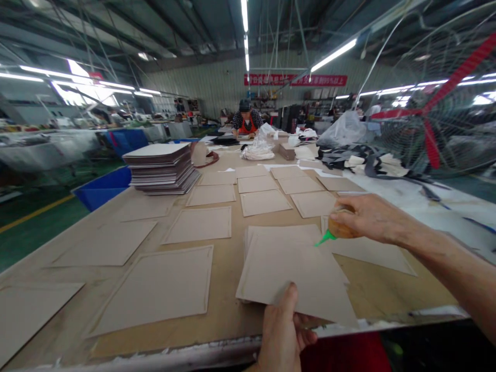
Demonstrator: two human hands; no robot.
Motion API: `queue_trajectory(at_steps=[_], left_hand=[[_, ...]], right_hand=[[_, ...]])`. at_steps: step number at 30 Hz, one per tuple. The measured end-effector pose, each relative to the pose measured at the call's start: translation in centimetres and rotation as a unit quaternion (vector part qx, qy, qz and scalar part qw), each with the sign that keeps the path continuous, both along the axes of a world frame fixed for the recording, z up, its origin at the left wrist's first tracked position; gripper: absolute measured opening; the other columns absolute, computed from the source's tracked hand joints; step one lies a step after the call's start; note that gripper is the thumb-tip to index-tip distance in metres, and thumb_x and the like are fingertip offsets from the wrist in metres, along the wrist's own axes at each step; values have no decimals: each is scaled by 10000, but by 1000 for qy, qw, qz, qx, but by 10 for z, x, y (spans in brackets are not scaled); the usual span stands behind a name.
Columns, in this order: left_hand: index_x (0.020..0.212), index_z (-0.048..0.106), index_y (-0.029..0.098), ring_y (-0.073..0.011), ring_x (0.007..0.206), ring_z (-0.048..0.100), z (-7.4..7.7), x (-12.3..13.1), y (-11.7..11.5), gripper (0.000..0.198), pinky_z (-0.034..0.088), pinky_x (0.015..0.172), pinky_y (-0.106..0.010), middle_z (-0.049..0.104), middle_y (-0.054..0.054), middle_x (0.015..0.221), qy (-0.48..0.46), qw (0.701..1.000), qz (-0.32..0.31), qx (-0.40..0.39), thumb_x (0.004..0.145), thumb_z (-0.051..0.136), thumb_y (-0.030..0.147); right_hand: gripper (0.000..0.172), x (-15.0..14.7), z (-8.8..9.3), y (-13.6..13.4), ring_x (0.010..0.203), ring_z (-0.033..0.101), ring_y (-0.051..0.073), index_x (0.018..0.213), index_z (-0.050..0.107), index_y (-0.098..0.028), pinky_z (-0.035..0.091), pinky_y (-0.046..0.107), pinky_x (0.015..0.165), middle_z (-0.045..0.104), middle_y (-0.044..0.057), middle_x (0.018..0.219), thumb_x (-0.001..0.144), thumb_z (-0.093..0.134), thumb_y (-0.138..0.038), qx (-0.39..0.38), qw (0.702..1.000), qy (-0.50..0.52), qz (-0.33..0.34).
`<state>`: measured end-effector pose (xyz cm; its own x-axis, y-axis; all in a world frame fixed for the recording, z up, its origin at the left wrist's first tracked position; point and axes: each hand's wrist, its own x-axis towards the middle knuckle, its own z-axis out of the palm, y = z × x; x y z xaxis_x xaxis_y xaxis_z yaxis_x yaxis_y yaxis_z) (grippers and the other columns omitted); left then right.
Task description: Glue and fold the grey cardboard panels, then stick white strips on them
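Green floor (34,237) under tube lights (334,56)

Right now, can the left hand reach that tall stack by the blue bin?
Probably not: the left hand holds the near pile, and the tall stack stands far back, beyond several cards.

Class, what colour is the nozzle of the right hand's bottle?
The nozzle is green, clearest in the head view.

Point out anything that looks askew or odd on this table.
The beige sheets at the left hand lie unsquared, edges sticking out past one another. The tall stack looks uneven too: its lower boards jut out rightward.
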<state>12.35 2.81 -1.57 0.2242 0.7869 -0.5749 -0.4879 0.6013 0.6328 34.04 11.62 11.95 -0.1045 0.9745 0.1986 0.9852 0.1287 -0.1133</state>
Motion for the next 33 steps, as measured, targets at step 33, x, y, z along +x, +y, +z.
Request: queue_trajectory(at_steps=[33], left_hand=[[1021, 658, 114, -117, 558, 637, 4, -2, -2, 295, 441, 387, -160, 739, -92, 869, 23, 1000, 6, 18, 837, 695, 341]], right_hand=[[312, 4, 1, -68, 657, 602, 219, 789, 649, -245, 402, 323, 591, 659, 22, 731, 886, 487, -494, -53, 996, 66, -4]])
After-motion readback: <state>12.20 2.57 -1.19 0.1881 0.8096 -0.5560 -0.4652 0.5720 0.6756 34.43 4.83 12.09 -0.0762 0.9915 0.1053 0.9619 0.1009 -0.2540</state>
